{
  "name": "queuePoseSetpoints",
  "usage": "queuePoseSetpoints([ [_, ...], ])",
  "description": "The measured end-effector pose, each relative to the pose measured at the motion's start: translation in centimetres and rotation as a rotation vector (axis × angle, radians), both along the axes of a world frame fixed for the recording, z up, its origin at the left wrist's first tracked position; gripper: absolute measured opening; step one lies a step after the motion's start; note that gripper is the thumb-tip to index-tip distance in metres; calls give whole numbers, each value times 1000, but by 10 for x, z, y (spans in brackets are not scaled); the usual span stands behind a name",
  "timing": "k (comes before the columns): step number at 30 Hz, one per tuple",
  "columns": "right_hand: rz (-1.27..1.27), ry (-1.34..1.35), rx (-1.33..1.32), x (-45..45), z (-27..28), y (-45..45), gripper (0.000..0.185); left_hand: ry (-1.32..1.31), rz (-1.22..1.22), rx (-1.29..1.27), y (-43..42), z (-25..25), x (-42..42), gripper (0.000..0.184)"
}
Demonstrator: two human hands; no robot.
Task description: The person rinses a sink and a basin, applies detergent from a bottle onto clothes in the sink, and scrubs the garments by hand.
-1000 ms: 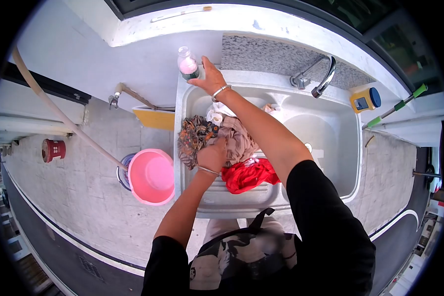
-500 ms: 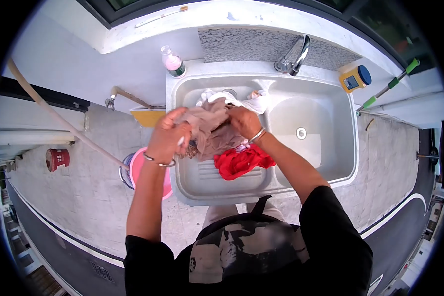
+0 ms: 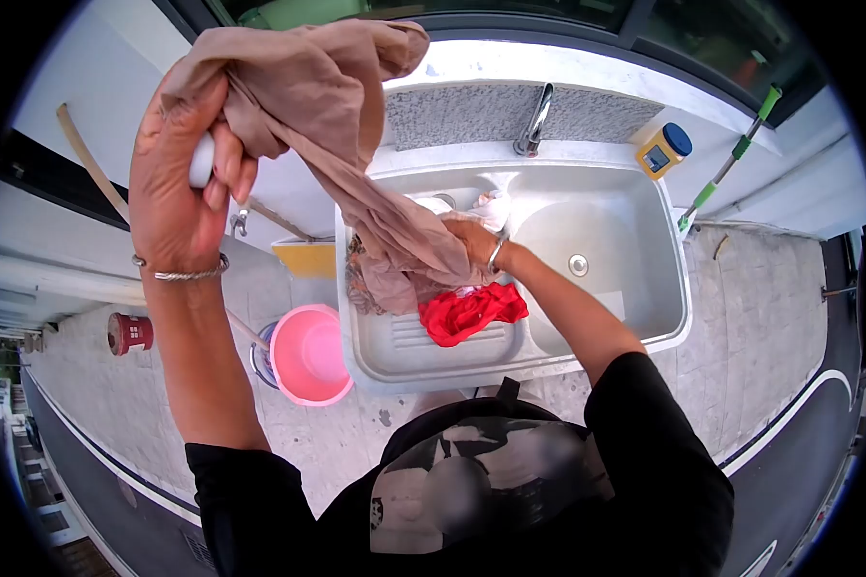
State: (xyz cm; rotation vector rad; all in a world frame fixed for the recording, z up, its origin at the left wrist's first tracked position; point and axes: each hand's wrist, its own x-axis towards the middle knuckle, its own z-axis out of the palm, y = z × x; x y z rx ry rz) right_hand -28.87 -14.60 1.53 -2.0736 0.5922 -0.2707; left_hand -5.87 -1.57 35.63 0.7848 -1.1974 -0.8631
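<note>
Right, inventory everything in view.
Sink: 1, whitish, centre
Hanging cloth: 1, brown, left hand
Small object: 1, white, left hand
Bunched cloth: 1, red, sink
Pale cloth: 1+, white, sink
Printed cloth: 1, multicoloured, sink
Faucet: 1, silver, rear
Jar: 1, yellow, sink corner
Pole: 1, green-grey, right
Basin: 1, pink, left
Bucket: 1, red, far left
Wall tap: 1, silver, left
Hose: 1, beige, left
Board: 1, yellow, left
Window: 1, dark, top
Sleeves: 2, black, foreground
Left hand: 1, upper left
Right hand: 1, sink

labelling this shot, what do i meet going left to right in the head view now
dark red bucket → left hand → pink basin → red cloth → drain → yellow jar → green-gripped pole
</note>
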Motion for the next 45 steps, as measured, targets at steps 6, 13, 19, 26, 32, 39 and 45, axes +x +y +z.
queuePoseSetpoints([
  [6,-292,-600,342,-34,23,55,57,-80,120,68,-7,38,9,18],
  [13,-379,-209,-229,-30,-15,58,21,-111,97,95,-27,67,28,18],
  [19,-427,-314,-438,-7,-2,30,17,-87,67,36,-29,87,38,19],
  [26,-450,-297,-108,5,9,-9,15,-126,187,11,-8,103,6,18],
  [32,-364,-685,511,-3,100,-18,18,-169,324,275,-13,59,38,19],
  [39,-589,-888,715,-39,130,-23,9,-101,348,701,10,-79,109,42],
  [45,-526,-783,712,-37,174,-34,9,-666,516,961,43,-212,81,34],
])
